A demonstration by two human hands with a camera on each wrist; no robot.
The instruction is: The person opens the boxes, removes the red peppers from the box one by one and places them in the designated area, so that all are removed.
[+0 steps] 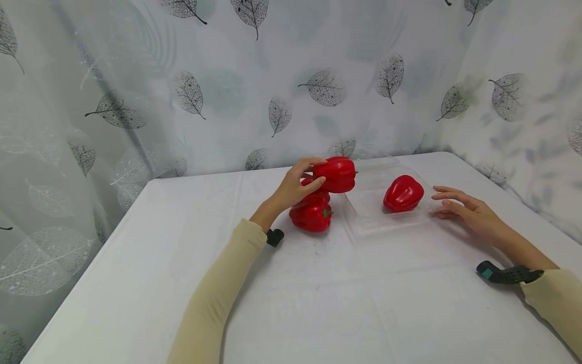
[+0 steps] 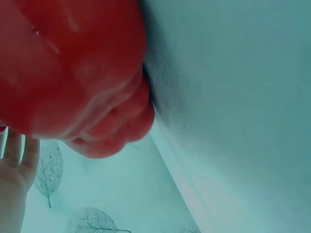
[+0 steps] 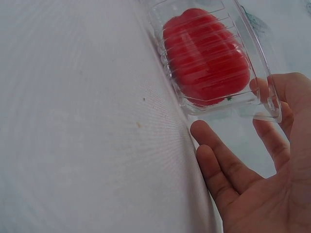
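The left hand (image 1: pixel 294 186) grips a red pepper (image 1: pixel 338 175) near the clear tray (image 1: pixel 367 203); the loosely spread right hand (image 1: pixel 473 215) seemingly steadies the tray's opposite end.

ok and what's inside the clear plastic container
The clear plastic container has one red pepper in it, also visible through the side from the right wrist view. The patch of container directly beneath that pepper is covered, so it can't be seen.

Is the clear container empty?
Not empty: one red pepper lies inside the clear container, as the head and right-wrist views show.
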